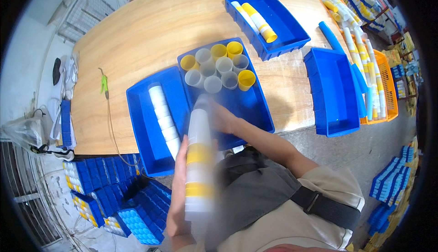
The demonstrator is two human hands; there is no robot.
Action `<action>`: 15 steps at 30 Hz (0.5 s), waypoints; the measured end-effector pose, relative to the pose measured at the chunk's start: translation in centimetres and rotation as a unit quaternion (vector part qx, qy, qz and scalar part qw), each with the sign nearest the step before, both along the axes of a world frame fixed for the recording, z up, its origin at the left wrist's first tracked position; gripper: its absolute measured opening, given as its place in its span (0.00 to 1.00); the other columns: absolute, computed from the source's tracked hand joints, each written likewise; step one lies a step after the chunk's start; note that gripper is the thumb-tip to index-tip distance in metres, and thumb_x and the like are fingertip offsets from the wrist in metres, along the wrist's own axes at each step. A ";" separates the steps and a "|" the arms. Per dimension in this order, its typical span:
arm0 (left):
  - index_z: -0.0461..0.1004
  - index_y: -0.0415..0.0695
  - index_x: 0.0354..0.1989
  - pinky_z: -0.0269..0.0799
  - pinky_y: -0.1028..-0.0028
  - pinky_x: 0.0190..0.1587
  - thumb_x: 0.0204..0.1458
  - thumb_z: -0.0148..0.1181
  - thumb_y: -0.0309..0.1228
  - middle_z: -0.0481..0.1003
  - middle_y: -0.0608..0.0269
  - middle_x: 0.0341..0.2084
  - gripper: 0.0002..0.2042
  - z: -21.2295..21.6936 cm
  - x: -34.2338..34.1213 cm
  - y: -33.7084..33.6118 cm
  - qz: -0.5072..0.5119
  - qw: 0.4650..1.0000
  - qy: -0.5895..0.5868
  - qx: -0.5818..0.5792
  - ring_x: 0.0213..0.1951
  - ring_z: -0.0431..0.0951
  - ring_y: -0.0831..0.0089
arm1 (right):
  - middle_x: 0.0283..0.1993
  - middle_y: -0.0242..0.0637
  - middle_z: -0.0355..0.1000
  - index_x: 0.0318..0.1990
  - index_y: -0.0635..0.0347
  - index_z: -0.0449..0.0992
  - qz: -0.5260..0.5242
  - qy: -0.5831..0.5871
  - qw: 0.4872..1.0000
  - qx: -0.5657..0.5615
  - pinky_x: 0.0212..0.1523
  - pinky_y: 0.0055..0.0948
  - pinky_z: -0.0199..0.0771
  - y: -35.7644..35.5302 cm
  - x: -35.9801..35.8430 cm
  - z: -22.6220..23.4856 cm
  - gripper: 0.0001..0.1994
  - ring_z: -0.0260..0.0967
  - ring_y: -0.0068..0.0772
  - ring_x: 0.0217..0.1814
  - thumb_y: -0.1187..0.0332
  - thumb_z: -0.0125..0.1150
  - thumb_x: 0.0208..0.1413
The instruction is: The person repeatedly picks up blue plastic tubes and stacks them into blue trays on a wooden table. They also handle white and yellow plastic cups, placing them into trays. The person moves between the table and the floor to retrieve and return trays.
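Note:
A long stack of nested white and yellow cups (pixel 200 161) stretches in front of my body, with my left hand (pixel 180 161) wrapped around its left side. At the stack's far end a whitish cup is smeared by motion. Close beside that end is my right hand (pixel 221 119); its fingers are blurred and partly hidden, so its grip is unclear. Just beyond, several frosted and yellow cups (pixel 212 84) stand mouth up in a blue bin (pixel 255 108). In the adjoining blue bin (pixel 137 115) on the left lies a stack of white cups (pixel 163 117).
Farther back, a blue bin (pixel 287 21) holds cup stacks (pixel 259 22). Another blue bin (pixel 335 92) stands by the table's right side, near an orange crate (pixel 388 83) of cup stacks. A green air gun (pixel 104 83) with a hose lies left. Filled blue bins (pixel 141 215) sit lower left.

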State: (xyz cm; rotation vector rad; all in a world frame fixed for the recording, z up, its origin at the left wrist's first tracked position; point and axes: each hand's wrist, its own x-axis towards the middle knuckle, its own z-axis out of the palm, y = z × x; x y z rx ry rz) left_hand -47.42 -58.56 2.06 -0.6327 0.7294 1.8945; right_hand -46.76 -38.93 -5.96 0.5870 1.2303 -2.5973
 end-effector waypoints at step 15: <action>0.64 0.36 0.62 0.82 0.67 0.44 0.63 0.56 0.51 0.78 0.45 0.43 0.31 2.8 1.2 5.4 -0.216 0.973 0.052 -0.070 0.41 0.82 0.61 | 0.60 0.45 0.70 0.64 0.63 0.64 -0.019 -0.040 0.993 -0.107 0.66 0.48 0.66 5.9 6.0 -1.6 0.31 0.66 0.45 0.66 0.43 0.45 0.70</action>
